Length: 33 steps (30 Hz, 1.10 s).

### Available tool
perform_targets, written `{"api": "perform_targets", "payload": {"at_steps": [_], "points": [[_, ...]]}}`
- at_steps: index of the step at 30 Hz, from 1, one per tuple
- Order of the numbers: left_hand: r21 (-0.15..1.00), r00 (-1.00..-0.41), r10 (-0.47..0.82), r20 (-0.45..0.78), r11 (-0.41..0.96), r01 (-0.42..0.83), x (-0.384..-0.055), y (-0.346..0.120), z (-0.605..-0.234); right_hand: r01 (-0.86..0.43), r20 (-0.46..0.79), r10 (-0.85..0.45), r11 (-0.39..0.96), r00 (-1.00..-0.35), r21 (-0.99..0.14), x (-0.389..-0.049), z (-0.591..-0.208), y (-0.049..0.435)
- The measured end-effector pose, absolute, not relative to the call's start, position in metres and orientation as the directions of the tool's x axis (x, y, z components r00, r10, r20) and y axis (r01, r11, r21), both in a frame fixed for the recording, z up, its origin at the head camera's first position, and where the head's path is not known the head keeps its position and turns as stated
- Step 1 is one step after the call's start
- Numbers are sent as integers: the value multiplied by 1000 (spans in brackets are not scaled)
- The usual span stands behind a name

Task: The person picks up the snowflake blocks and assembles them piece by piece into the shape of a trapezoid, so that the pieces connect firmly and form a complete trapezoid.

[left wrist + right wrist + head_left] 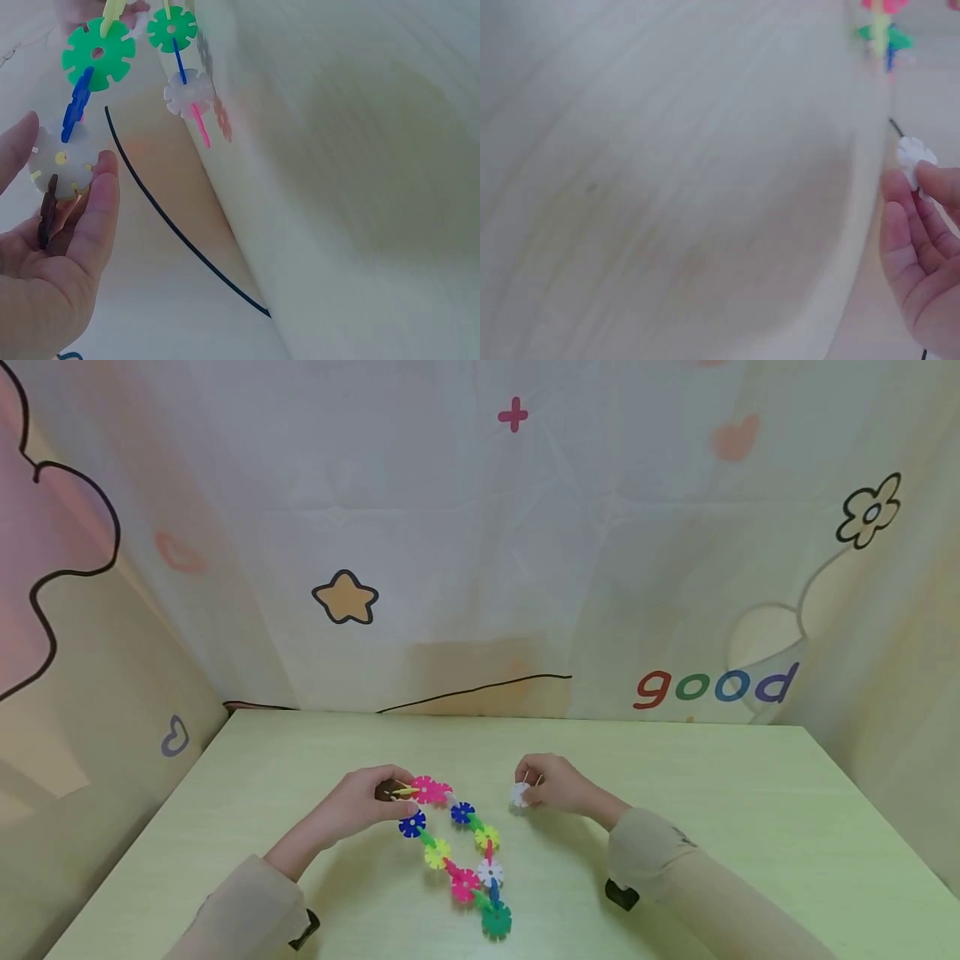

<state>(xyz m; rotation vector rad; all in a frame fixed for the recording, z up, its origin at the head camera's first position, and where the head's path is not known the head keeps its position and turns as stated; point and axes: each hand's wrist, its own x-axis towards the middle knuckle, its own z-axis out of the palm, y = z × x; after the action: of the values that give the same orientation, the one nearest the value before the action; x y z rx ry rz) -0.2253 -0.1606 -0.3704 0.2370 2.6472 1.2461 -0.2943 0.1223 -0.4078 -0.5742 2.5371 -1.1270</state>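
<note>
A chain of notched plastic snowflake discs in several colours loops over the table, its dark green disc (497,921) nearest the front edge. My left hand (367,797) grips the chain's far left part, around a brown disc (386,790), beside pink discs (424,790) and a blue disc (412,825). In the left wrist view, a white disc (61,166) lies between thumb and fingers, with a dark brown disc (47,214) slotted into it edge-on. My right hand (558,787) pinches a separate white disc (519,797), also visible as a white disc (913,156) in the right wrist view.
The pale wooden table (712,827) extends to both sides of the hands. Behind it hangs a printed cloth (465,552), which also covers the sides. Dark wrist straps (622,894) show below the sleeves.
</note>
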Motion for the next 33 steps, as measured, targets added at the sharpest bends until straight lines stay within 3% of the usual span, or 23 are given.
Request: {"api": "perform_targets", "payload": {"at_steps": [15, 33], "points": [[797, -942, 326, -80, 588, 136, -233, -127, -377, -218, 31, -435, 387, -900, -896, -272, -390, 115], [826, -918, 395, -44, 531, 189, -229, -110, -378, -235, 70, -402, 379, -913, -895, -254, -394, 107]]}}
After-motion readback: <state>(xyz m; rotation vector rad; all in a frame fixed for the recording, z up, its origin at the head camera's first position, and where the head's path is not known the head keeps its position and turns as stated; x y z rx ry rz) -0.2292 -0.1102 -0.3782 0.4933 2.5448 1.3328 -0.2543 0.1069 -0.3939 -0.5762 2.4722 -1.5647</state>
